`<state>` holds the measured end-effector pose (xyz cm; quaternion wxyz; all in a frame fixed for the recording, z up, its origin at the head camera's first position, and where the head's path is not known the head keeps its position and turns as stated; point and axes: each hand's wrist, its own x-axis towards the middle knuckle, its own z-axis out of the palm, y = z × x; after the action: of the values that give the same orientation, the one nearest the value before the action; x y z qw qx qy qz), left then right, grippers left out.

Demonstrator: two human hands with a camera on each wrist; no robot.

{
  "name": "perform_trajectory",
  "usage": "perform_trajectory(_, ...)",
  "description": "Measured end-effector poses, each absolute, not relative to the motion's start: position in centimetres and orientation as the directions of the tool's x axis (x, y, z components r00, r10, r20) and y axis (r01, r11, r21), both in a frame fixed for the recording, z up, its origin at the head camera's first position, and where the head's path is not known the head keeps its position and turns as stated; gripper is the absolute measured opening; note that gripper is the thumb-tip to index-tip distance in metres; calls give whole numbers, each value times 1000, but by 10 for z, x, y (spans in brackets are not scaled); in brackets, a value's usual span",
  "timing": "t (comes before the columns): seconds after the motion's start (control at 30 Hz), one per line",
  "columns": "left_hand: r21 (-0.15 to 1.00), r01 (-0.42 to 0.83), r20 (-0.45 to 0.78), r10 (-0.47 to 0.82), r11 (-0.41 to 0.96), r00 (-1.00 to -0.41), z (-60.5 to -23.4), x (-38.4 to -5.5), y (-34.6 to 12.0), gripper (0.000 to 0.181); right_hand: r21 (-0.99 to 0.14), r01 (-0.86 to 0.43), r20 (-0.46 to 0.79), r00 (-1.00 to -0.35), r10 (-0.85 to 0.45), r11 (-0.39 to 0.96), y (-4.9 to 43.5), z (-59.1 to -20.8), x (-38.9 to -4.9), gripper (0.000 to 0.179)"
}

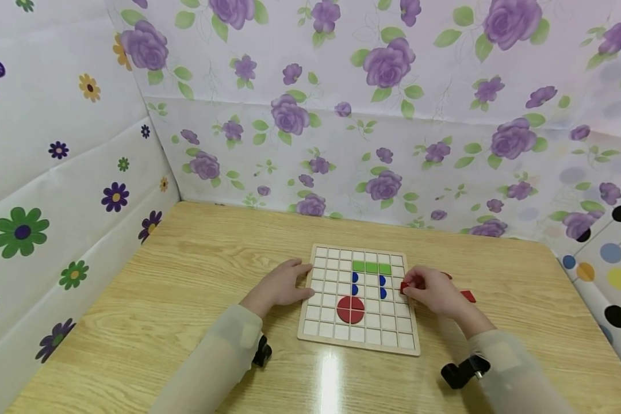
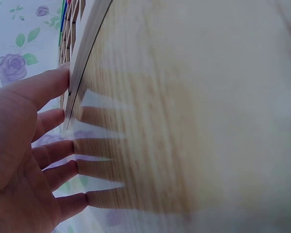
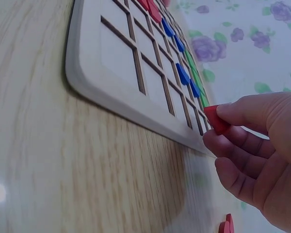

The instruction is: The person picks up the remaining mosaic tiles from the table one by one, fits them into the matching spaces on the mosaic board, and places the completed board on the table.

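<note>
A light wooden grid board lies on the table between both hands. At its left edge rests my left hand, thumb touching the frame and fingers spread, as the left wrist view shows along the board's side. My right hand pinches a small red piece between thumb and fingertips, over the board's right edge. On the grid sit a row of green squares, several blue half-circles below it, and a red circle made up of quarter pieces.
Loose red pieces lie on the wooden table to the right of the board, partly behind the right hand and wrist. Flower-patterned cloth hangs behind the table, with more at the left and right sides.
</note>
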<state>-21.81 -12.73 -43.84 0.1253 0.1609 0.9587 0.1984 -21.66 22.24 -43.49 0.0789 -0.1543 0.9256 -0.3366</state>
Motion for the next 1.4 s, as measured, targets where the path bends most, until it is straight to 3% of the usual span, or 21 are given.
perform_trajectory(1.4, 420, 255, -176, 354, 871, -918, -436, -218, -127, 66, -635, -242, -102, -915, -390, 734, 184, -433, -220, 5)
